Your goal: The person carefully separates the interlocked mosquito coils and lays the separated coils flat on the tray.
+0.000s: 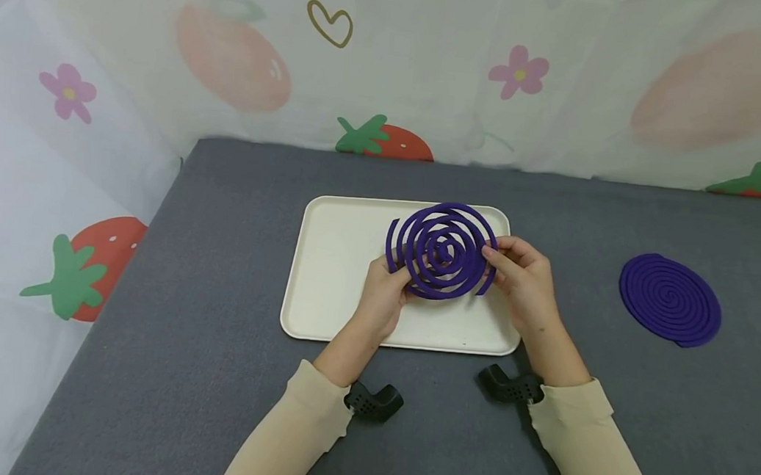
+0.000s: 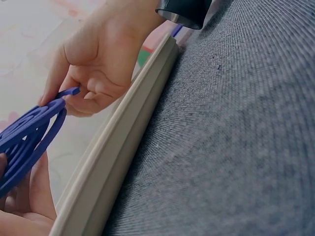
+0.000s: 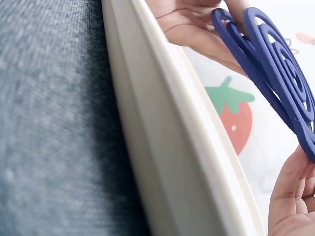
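Observation:
Both hands hold a purple mosquito coil (image 1: 446,251) raised above a white tray (image 1: 328,271). Its rings stand partly apart, and loose ends show at its left and right sides. My left hand (image 1: 381,296) grips the lower left of the coil, some of its fingers hidden behind the rings. The right hand (image 1: 524,286) pinches the outer ring at the right edge between thumb and fingers. In the right wrist view the coil (image 3: 275,78) tilts, seen nearly edge-on. A second purple coil (image 1: 669,298), tightly wound, lies flat on the grey cloth to the right.
A grey cloth (image 1: 206,269) covers the table under the tray. Behind and to the left hangs a white curtain (image 1: 433,57) printed with strawberries and flowers. Black wrist devices (image 1: 374,403) sit on the inner side of both wrists.

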A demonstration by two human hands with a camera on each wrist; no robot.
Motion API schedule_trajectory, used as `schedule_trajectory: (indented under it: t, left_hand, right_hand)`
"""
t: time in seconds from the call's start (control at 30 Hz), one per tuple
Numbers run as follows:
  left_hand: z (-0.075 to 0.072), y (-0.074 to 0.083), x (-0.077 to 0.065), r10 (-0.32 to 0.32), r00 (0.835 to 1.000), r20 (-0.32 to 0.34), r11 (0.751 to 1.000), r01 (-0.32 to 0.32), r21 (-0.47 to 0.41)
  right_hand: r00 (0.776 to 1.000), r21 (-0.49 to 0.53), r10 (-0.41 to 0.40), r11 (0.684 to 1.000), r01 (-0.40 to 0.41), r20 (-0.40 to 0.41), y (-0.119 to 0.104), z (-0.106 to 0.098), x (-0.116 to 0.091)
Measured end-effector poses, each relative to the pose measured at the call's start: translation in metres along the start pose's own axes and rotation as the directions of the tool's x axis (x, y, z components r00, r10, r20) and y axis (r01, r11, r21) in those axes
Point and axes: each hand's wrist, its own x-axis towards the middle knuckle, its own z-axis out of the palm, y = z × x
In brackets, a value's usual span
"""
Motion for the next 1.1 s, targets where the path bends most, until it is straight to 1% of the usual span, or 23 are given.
schedule_trajectory:
  t: [0.2, 0.43, 0.57, 0.67, 0.77, 0.9, 1.0, 1.1]
  left_hand:
    - [0.0, 0.0, -0.0002, -0.001, 1.0, -0.002, 1.0, 0.001, -0.013]
    - [-0.0012, 0.0012, -0.0008, 0.004, 1.0, 0.019, 1.0, -0.004, -0.018]
    - [-0.0004, 0.0017, -0.0002, -0.002, 1.0, 0.005, 0.999, 0.002, -0.036]
    - [0.0, 0.002, 0.0001, 0.003, 1.0, -0.004, 0.998, -0.003, -0.063]
    - [0.0, 0.0018, 0.0002, 0.017, 1.0, -0.007, 0.996, -0.018, -0.092]
    - [-0.0002, 0.0012, 0.0005, 0.046, 0.999, -0.014, 0.993, -0.047, -0.111]
    - [-0.0003, 0.0008, 0.0009, 0.067, 0.998, -0.011, 0.99, -0.067, -0.12]
    - [-0.0004, 0.0004, 0.0014, 0.076, 0.997, -0.003, 0.988, -0.076, -0.138]
  right_hand:
    - [1.0, -0.006, -0.006, 1.0, 0.006, -0.006, -0.0007, 0.0005, -0.0007]
    - [1.0, -0.022, 0.0, 1.0, 0.0, -0.002, 0.0001, 0.001, -0.0002]
    - [1.0, -0.018, 0.012, 1.0, -0.012, 0.018, 0.0003, 0.001, 0.0001]
    - [0.998, -0.02, 0.035, 0.999, -0.033, 0.054, 0.0, 0.0008, 0.0003]
    - [0.992, -0.061, 0.077, 0.996, -0.071, 0.101, 0.0004, 0.0003, 0.0006]
    - [0.971, -0.15, 0.151, 0.981, -0.124, 0.183, 0.0029, -0.0004, 0.001]
    - [0.956, -0.209, 0.179, 0.969, -0.131, 0.234, 0.0049, 0.0001, 0.0008]
    - [0.954, -0.237, 0.174, 0.965, -0.116, 0.242, 0.0059, 0.0006, 0.0001]
